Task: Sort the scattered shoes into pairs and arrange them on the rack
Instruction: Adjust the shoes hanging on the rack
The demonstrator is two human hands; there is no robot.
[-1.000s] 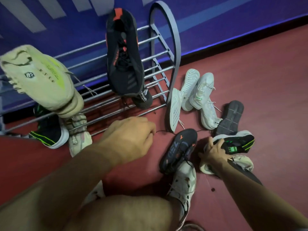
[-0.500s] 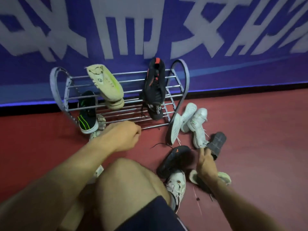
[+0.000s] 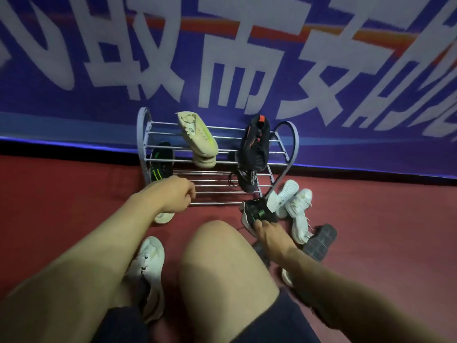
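The right hand (image 3: 268,232) grips a black shoe with green accents (image 3: 257,212) by its heel end, fingers curled over it, on the red floor (image 3: 383,219) at the rack's 5 o'clock corner. The left hand (image 3: 176,195) hangs loosely curled and holds nothing, before the rack's (image 3: 146,134) lower bars at its 7 o'clock. Four shoes sit on the rack: a cream shoe (image 3: 197,142) sole-up at 12 o'clock, a black shoe with orange trim (image 3: 256,144) at 2 o'clock, a matching black and green shoe (image 3: 160,164) at 9 o'clock, and a black shoe with white lettering (image 3: 248,180), too small to read. White sneakers (image 3: 295,206) cluster at the rack's 4 o'clock, count unclear, beside one dark grid-soled shoe (image 3: 320,242). Large white characters, cropped, span the blue banner (image 3: 74,125) behind.
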